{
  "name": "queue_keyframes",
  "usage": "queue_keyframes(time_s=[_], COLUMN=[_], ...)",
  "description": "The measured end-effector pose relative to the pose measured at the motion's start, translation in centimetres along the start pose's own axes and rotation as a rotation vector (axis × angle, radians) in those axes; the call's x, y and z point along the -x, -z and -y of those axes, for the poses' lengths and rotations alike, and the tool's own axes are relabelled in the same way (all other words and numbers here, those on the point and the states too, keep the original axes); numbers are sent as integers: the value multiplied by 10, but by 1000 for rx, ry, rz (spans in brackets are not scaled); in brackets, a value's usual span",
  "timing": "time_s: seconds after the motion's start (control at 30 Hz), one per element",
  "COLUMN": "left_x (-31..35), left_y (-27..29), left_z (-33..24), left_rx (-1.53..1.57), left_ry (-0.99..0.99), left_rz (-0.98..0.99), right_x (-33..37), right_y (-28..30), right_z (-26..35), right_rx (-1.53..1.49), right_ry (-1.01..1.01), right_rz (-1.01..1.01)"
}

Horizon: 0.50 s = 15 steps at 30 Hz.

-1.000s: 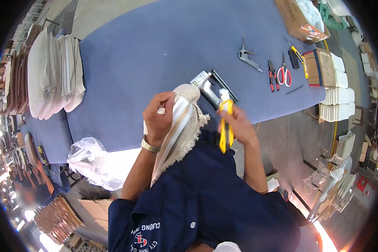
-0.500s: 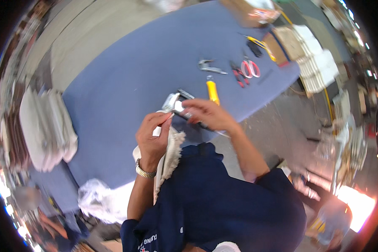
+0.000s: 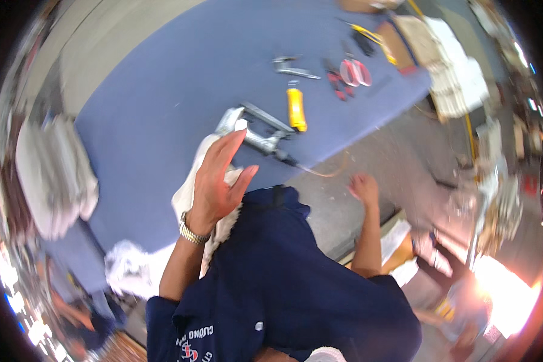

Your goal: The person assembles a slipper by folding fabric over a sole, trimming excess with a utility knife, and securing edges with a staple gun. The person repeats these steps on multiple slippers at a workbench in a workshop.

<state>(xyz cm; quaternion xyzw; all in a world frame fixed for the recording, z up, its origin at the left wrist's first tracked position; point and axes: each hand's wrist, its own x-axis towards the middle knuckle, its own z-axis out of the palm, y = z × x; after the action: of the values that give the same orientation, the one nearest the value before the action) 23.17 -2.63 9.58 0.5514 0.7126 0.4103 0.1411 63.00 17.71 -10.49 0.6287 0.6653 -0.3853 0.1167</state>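
My left hand [image 3: 218,181], with a metal watch at its wrist, reaches over a cream fabric piece [image 3: 190,175] with a fringed edge at the near table edge. Its fingers are stretched out and the thumb stands apart. Just beyond the fingertips lies a silver and black air-powered hand tool [image 3: 260,140], probably a staple gun, with a thin hose running off to the right. My right hand [image 3: 364,188] is away from the table, over the floor on the right; blur hides how its fingers are held. A yellow-handled tool [image 3: 296,110] lies beyond the air tool.
Farther back on the blue table [image 3: 163,90] lie a grey metal tool [image 3: 295,67], red-handled pliers [image 3: 339,84], red-handled scissors [image 3: 356,71] and a yellow cutter [image 3: 374,39]. Folded pale cloth stacks [image 3: 54,175] stand at left. A cardboard box [image 3: 410,45] sits far right. Co-workers are at both sides.
My right hand has left the air tool and swung right and nearer, off the table. My left hand's pinch on the fabric edge has opened, fingers now stretched. The view has shifted slightly.
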Motion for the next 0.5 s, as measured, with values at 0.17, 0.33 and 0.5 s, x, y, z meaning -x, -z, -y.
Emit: queue_keyframes(time_s=[0.17,0.33,0.5], left_x=[41,73,60], left_y=[34,14,0], left_z=[39,52,60], left_rx=[-163,-175,-188], left_ry=[187,349,395], left_rz=[39,177,213], right_x=[-51,-110,-74], right_y=[-15,12,25], right_z=[-104,-70,57], right_rx=[-115,-251,-282], right_ry=[-214,77,424], right_rz=[133,-502,-587])
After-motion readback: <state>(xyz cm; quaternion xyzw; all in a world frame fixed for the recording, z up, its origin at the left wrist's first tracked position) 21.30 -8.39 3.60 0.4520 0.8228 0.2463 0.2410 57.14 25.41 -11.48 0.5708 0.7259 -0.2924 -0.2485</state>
